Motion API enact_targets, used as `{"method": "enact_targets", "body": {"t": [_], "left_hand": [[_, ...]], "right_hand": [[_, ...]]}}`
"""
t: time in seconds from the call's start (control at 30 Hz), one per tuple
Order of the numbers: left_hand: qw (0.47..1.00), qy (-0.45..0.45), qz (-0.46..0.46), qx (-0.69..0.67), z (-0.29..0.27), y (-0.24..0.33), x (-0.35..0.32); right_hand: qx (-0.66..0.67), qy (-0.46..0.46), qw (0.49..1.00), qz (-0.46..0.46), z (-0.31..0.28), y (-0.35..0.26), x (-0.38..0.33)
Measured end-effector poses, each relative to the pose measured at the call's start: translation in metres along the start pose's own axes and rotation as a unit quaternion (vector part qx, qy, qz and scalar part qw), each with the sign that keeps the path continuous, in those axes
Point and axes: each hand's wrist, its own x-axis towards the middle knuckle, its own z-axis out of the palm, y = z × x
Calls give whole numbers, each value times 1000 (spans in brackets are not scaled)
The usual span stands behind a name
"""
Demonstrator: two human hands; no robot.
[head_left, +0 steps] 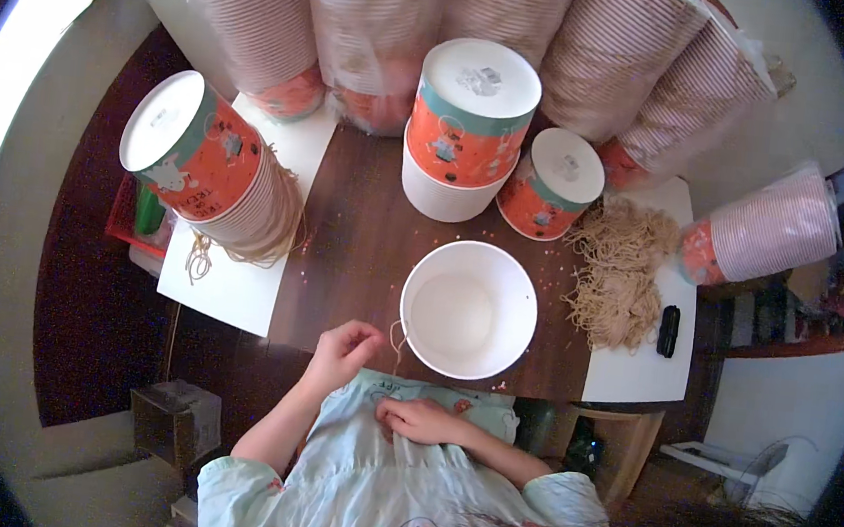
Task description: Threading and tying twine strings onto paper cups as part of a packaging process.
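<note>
A white paper bucket (458, 312) stands mouth up near the table's front edge, its inside bare. A thin tan cord (397, 336) loops at its left side and hangs toward the table edge. My left hand (342, 354) is just left of the bucket, fingers curled together; whether the cord is between them cannot be made out. Lower, in front of my pale green dress, my right hand (418, 420) has its fingers curled in. The cord's lower end points toward it, but what those fingers hold, if anything, is hidden.
Upside-down orange buckets stand behind in a short stack (473, 117), singly (552, 185), and at left in a corded stack (220, 161). A tan cord heap (622, 271) lies right, beside a black object (669, 331). Tall plastic-wrapped bucket stacks (372, 28) line the back.
</note>
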Motion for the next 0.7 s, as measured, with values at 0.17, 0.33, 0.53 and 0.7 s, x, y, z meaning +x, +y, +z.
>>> {"method": "enact_targets", "body": {"t": [0.17,0.33,0.53,0.7], "left_hand": [[976,-133,-48,-164,4,3,-4],[968,-151,-56,-193,6,2,-9],[960,-139,-86,-226,8,-2,-14],[942,-153,-21,-299,16,3,-10]], "right_hand": [[-51,-33,998,7,9,1,12],[-113,-47,992,11,9,-1,20],[-121,243,954,-129,-6,-2,2],[116,374,911,-126,-6,-16,12]]}}
